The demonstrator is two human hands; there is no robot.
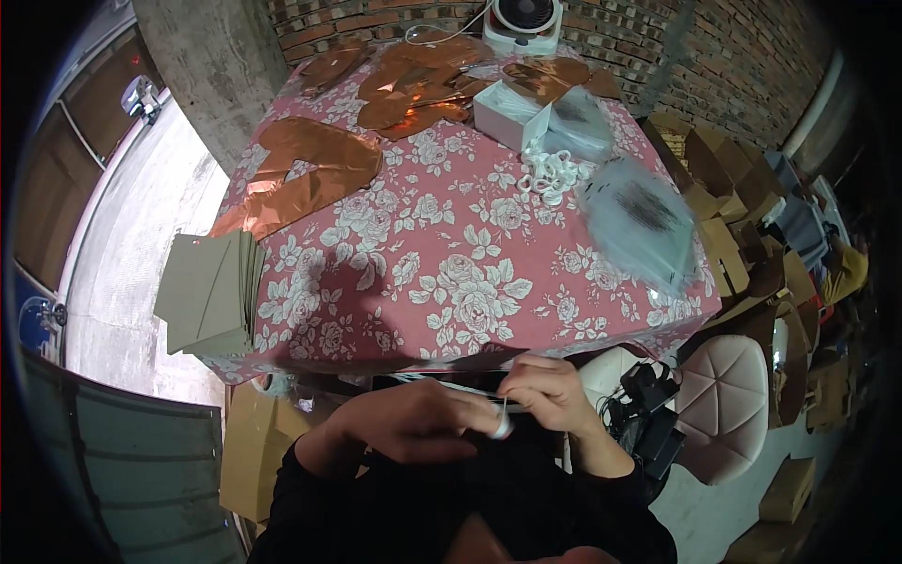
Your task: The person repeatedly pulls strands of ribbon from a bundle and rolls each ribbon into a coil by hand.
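Close to my body, below the table's front edge, my left hand (413, 420) is blurred by motion. A small white ribbon coil (502, 428) shows at its fingertips. My right hand (550, 390) is pinched closed just to the right, and a thin pale strand runs from its fingertips down to the coil. Farther off on the table lies a pile of similar white ribbon coils (552, 177), beside an open white box (512, 115). To their right is a clear plastic bag (644, 224) with a dark patch.
A pink floral cloth (470, 282) covers the table. Flat copper foil balloons (310, 174) lie at its left and back. Folded grey-green cardboard (211, 291) is stacked at the left corner. A white fan (522, 26) stands behind. At right are a padded chair (723, 404) and cardboard boxes (723, 254).
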